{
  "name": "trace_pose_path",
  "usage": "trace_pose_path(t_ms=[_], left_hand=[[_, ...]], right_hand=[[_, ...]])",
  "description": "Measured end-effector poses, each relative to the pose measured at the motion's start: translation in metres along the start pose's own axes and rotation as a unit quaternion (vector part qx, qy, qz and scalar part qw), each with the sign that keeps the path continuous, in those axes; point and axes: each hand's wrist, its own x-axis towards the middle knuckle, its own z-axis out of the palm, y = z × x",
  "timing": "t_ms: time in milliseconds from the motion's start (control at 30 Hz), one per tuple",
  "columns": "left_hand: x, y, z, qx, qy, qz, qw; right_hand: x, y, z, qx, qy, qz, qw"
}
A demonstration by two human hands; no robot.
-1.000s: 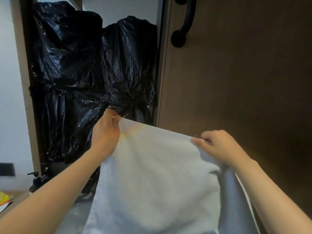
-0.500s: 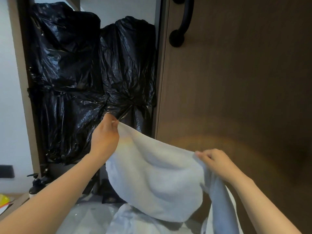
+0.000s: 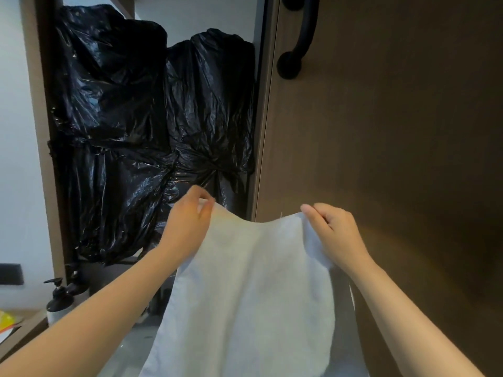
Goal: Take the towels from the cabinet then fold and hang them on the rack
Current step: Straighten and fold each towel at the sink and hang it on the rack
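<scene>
A white towel [image 3: 253,289] hangs in front of me, held up by its top edge. My left hand [image 3: 187,224] pinches the towel's upper left corner between thumb and fingers. My right hand [image 3: 334,232] grips the upper right corner. The top edge sags slightly between the two hands, and the cloth drops down out of the frame's bottom. Behind it stands the brown wooden cabinet door [image 3: 394,148] with a black handle [image 3: 296,53]. No rack is in view.
Black plastic bags [image 3: 152,126] fill the open compartment to the left of the door. A black pump bottle [image 3: 58,297] stands at lower left on a counter, beside something yellow [image 3: 8,321] at the frame's left edge. A white wall lies at far left.
The towel slackened and dipped half a second ago; now both hands have raised it and drawn it flatter again, with the right hand lifted higher and closer to the left.
</scene>
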Motion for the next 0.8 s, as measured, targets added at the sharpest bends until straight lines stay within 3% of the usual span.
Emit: trace_pose_path(t_ms=[100,200,367,467,567,667,800], left_hand=[[-0.011,0.016,0.005,-0.008,-0.069,0.054,0.996],[-0.022,0.035,0.011,-0.079,-0.172,0.058,0.98],[-0.032,0.057,0.013,-0.245,-0.346,0.004,0.906],[-0.035,0.057,0.008,-0.32,-0.395,-0.041,0.86],[-0.037,0.059,0.007,-0.279,-0.351,-0.041,0.893],[-0.03,0.058,0.007,-0.221,-0.243,-0.033,0.944],[-0.018,0.055,0.009,-0.151,-0.103,-0.003,0.983]], right_hand=[[0.004,-0.018,0.002,0.048,-0.036,-0.015,0.998],[0.008,-0.04,0.004,0.08,-0.056,-0.053,0.994],[0.015,-0.063,-0.004,0.097,-0.073,-0.086,0.989],[0.012,-0.061,-0.008,0.088,-0.078,-0.07,0.991],[0.006,-0.055,-0.009,0.096,-0.076,-0.048,0.991],[0.0,-0.044,-0.008,0.115,-0.078,-0.005,0.99],[-0.015,-0.028,-0.004,0.145,-0.156,0.058,0.975]])
